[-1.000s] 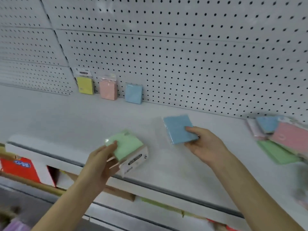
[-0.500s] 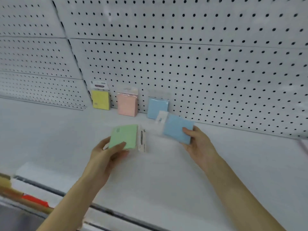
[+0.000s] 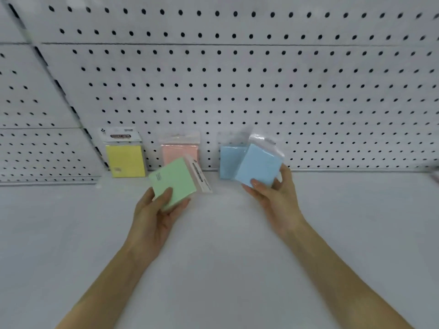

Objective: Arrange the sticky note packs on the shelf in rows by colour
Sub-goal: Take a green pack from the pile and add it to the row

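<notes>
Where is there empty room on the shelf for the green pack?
Bare white shelf runs along the pegboard wall right of the standing blue sticky note pack, and across the wide front nearest you. It is crowded around the yellow pack, the pink pack and that blue one, with the left hand and right hand holding packs in front.

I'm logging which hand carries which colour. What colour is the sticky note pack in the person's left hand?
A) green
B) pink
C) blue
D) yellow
A: the left hand grips the green pack by its lower edge, while the right hand holds a blue pack.
</notes>
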{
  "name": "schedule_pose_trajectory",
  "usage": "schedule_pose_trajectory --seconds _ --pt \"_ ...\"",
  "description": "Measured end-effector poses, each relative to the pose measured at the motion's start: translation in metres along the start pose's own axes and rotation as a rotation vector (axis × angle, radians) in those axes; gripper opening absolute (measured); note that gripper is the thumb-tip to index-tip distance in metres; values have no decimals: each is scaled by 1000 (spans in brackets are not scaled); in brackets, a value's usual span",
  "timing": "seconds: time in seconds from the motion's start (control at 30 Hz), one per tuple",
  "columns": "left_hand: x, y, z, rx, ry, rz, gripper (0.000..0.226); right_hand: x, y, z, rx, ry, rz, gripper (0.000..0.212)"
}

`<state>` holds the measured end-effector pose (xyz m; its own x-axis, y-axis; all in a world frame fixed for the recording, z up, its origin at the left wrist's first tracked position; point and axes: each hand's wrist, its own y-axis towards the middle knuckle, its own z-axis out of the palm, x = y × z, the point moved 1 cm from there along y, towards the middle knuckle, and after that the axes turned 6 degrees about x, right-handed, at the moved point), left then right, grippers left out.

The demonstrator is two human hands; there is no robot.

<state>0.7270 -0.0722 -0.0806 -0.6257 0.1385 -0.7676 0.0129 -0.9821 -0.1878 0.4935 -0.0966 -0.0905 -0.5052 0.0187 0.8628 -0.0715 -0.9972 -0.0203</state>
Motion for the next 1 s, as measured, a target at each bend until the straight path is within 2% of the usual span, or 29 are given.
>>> schedule_pose_trajectory --seconds 0.1,0.27,0.53,0.63,0.83,1.0 --pt "3 0 1 102 96 23 28 -5 4 6 -48 -194 -53 52" --pt "1 6 -4 166 213 73 34 -5 18 18 -51 -568 -178 27" --pt "-1 9 -7 171 391 101 24 -13 30 16 -246 -935 -252 27" --pt "-1 9 -7 159 412 93 22 -14 31 13 -319 -990 -219 30" --pt "0 10 -5 139 434 88 19 -14 31 12 -327 -975 -191 34" --pt "2 9 -6 147 467 68 25 -13 31 11 -352 -872 -155 38"
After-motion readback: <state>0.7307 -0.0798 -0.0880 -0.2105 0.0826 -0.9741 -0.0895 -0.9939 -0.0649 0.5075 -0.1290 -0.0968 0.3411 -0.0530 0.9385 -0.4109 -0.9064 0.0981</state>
